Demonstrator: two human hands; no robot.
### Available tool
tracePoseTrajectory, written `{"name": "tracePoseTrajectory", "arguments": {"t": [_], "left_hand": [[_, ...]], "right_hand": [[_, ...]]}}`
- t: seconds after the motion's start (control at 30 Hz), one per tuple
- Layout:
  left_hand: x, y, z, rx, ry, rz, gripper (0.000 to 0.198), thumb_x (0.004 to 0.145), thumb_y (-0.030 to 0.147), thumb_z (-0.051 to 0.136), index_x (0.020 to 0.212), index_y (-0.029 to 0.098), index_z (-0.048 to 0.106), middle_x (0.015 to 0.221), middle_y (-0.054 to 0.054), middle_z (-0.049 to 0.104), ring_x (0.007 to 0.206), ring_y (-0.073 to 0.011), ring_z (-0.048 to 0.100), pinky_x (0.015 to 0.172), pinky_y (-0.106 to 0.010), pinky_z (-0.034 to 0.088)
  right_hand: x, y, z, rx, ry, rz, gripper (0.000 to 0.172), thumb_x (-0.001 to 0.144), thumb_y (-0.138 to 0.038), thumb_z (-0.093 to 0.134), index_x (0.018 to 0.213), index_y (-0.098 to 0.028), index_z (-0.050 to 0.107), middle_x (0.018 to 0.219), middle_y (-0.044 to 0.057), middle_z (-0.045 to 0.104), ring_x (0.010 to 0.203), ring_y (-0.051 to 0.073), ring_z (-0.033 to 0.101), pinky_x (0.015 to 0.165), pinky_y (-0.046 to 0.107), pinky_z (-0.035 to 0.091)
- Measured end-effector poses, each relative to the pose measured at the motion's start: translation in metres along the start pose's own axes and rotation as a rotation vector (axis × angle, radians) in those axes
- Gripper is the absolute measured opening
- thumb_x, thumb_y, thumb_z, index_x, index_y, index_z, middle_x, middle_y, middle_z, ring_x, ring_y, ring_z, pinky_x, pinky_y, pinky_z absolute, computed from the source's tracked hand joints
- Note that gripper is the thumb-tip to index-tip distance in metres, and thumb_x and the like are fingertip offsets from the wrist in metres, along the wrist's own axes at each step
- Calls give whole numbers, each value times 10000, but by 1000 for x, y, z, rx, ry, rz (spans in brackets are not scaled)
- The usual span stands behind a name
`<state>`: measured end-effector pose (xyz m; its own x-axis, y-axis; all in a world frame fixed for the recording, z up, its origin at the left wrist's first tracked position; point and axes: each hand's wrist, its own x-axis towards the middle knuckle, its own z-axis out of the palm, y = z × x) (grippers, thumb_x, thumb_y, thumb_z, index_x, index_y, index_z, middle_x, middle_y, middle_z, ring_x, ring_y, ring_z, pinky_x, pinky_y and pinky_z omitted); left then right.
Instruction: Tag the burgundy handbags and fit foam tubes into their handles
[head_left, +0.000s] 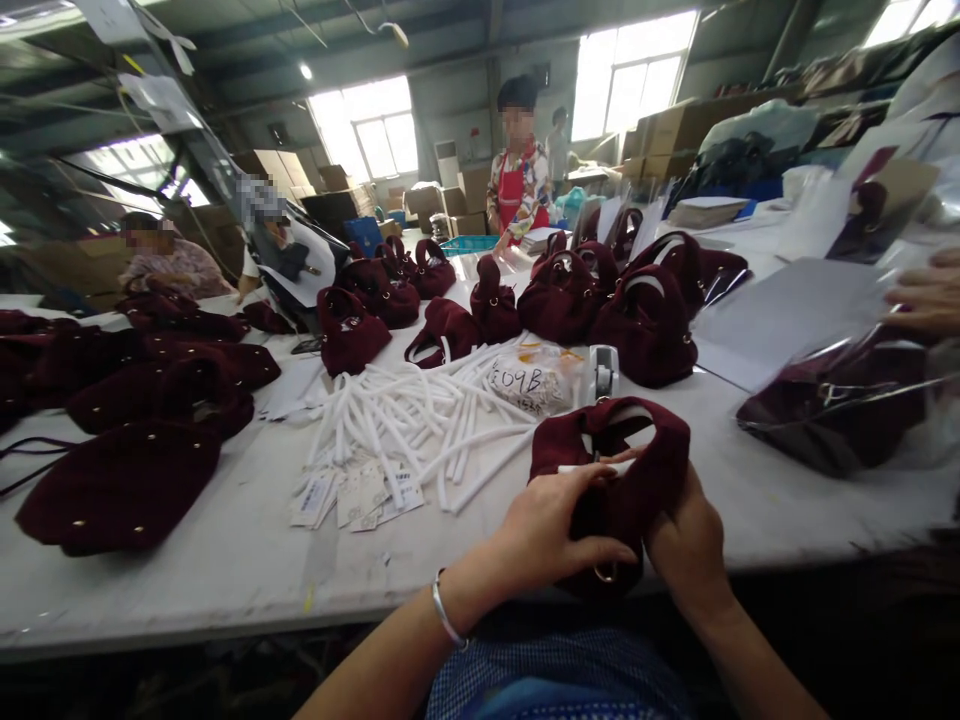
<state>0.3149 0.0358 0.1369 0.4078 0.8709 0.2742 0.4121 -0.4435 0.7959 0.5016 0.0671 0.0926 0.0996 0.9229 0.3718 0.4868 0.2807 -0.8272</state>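
A small maroon handbag [651, 455] is held at the front edge of the table, its curved handle upward. My left hand [551, 525] grips its near side, thumb on the front above a gold ring. A short white piece [596, 467] shows at my left fingertips; whether it is a tube end inside the bag I cannot tell. My right hand [688, 540] is closed on the bag's right side, its fingers partly hidden behind the fabric. Left of the bag lies a loose pile of white tubes [390, 405], with paper tags [367, 495] in front.
A plastic pouch [529, 380] marked 09B lies behind the held bag. Several maroon handbags [645, 325] stand along the table's middle; more [124, 485] lie left. At right, another person's hand [930, 295] touches a plastic-wrapped bag [840, 400]. A person in a red apron [514, 190] stands beyond.
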Motion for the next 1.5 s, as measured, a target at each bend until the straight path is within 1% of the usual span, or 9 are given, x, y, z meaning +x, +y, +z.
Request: {"name": "tracePoseTrajectory", "arguments": {"t": [0.13, 0.2, 0.37, 0.47, 0.7, 0.93, 1.13, 1.27, 1.5], "left_hand": [[2, -8, 0, 69, 72, -55, 696, 641, 528, 865, 1210, 208, 626, 1121, -70, 689, 1009, -250, 648, 872, -334, 515], [0, -11, 1, 89, 126, -69, 631, 646, 553, 852, 1120, 188, 650, 1034, -59, 677, 938, -230, 639, 811, -313, 508], [-6, -14, 8, 59, 146, -57, 588, 697, 525, 831, 1124, 180, 622, 1095, -67, 671, 996, -231, 620, 843, -314, 484], [-8, -15, 8, 60, 153, -93, 590, 685, 528, 838, 1111, 181, 625, 1052, -59, 675, 973, -232, 618, 826, -316, 474], [-12, -11, 1, 18, 184, -190, 532, 680, 498, 851, 1047, 179, 635, 998, -50, 680, 878, -207, 612, 755, -296, 452], [-8, -4, -7, 129, 100, -261, 454, 724, 466, 808, 1024, 182, 620, 905, -20, 664, 798, -189, 592, 663, -279, 402], [-4, -4, -8, 85, 65, -248, 406, 771, 372, 766, 1104, 173, 647, 989, -45, 704, 880, -207, 633, 745, -299, 482], [5, 11, -5, -26, 100, -181, 546, 818, 344, 737, 1323, 225, 565, 1279, -76, 664, 1144, -242, 618, 972, -362, 490], [17, 29, 21, 3, 115, -142, 227, 948, 265, 517, 1135, 182, 613, 1037, -80, 718, 904, -217, 673, 817, -345, 539]], "right_hand": [[1, 0, 1, -33, 147, 76, 343, 909, -477, 525, 1160, -253, 593, 994, 42, 706, 861, 260, 665, 739, 336, 484], [4, 1, 2, 61, 120, 71, 366, 928, -503, 526, 1189, -254, 591, 1038, 52, 698, 866, 248, 662, 757, 340, 495], [12, 1, 4, 354, -100, 78, 274, 879, -474, 649, 1014, -235, 652, 982, 48, 721, 855, 234, 667, 775, 326, 534], [19, -2, 2, 352, -193, 67, 277, 854, -478, 678, 967, -227, 707, 916, 41, 738, 868, 252, 686, 793, 334, 552], [40, -6, -16, 243, -612, -92, 379, 925, -489, 550, 1054, -200, 759, 999, 65, 757, 943, 298, 695, 866, 392, 568], [20, -7, -22, 191, -595, -131, 301, 913, -337, 560, 1132, -248, 748, 1147, 50, 726, 1056, 297, 670, 971, 449, 533], [13, -14, -21, 724, -391, 263, 529, 944, -567, 579, 1335, -212, 621, 1244, 100, 687, 1191, 295, 621, 1102, 501, 437], [23, -34, -22, 683, -386, 241, 542, 914, -639, 584, 1196, -192, 702, 1197, 119, 704, 1147, 296, 641, 1049, 458, 488], [27, -64, -20, 840, -393, 336, 442, 891, -562, 668, 1075, -162, 703, 999, 95, 735, 959, 241, 689, 872, 332, 551]]}}
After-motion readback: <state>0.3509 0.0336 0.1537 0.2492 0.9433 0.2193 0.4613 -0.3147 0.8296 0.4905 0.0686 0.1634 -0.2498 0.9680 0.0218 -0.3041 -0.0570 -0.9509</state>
